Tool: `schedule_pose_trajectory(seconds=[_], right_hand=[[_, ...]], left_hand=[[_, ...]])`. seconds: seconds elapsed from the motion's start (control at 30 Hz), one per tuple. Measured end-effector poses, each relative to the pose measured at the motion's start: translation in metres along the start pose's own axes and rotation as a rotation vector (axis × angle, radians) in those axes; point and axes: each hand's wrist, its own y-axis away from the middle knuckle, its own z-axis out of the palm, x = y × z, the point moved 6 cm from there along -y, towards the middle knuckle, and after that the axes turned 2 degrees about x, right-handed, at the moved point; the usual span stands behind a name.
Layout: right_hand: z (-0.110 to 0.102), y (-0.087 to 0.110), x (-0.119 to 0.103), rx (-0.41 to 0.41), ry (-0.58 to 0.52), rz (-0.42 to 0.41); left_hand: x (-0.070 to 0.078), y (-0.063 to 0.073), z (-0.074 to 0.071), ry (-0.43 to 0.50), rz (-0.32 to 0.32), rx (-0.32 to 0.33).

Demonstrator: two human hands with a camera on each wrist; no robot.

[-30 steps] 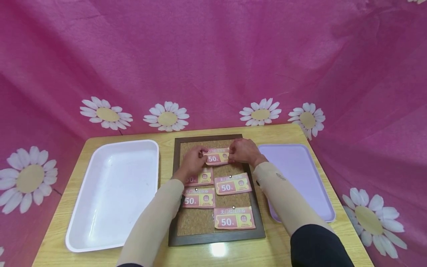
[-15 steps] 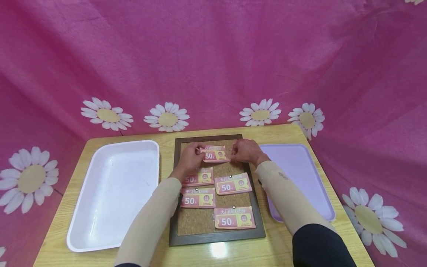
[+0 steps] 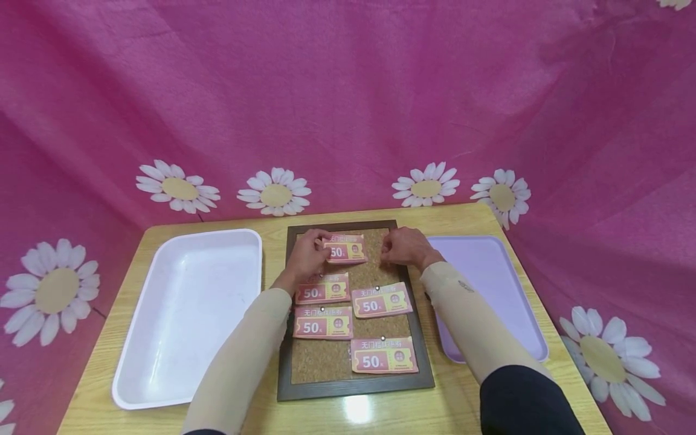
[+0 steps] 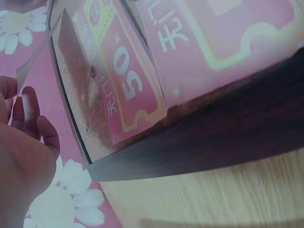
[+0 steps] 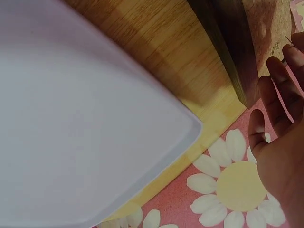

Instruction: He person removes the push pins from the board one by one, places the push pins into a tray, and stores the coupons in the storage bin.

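Near the top of a dark-framed cork board (image 3: 321, 367), my left hand (image 3: 306, 257) pinches the left end of a pink and yellow paper coupon (image 3: 348, 251) printed "50". The left wrist view shows that coupon lifted at an angle off the cork. My right hand (image 3: 408, 246) is to the right of the coupon, apart from it, with thumb and fingertips together over the board. A thin pin (image 5: 289, 41) sticks out at those fingertips in the right wrist view; its head is hidden. Below, several similar coupons (image 3: 324, 325) lie on the cork, with small round pinheads (image 3: 377, 288) at their top edges.
A white tray (image 3: 122, 362) stands left of the board. On the right, a lilac tray (image 3: 492, 290) lies partly under my right forearm. The wooden table (image 3: 321, 417) ends at a pink curtain (image 3: 348, 109) with daisies.
My left hand has moved the coupon left and slightly up the board. The right hand has let go of the coupon's right end and drawn a little away to the right.
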Motion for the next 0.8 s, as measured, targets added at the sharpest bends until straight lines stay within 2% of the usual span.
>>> schedule_pose_trajectory(seconds=[0.17, 0.43, 0.8], right_hand=[[-0.004, 0.003, 0.003, -0.013, -0.008, 0.016], [-0.007, 0.006, 0.014, -0.020, -0.011, 0.042], [-0.007, 0.013, 0.025, -0.037, -0.002, 0.051]], left_hand=[[0.002, 0.000, -0.006, -0.002, 0.002, 0.000], [0.004, -0.009, -0.020, -0.082, 0.019, 0.005], [0.008, -0.011, -0.042, -0.141, 0.019, 0.028]])
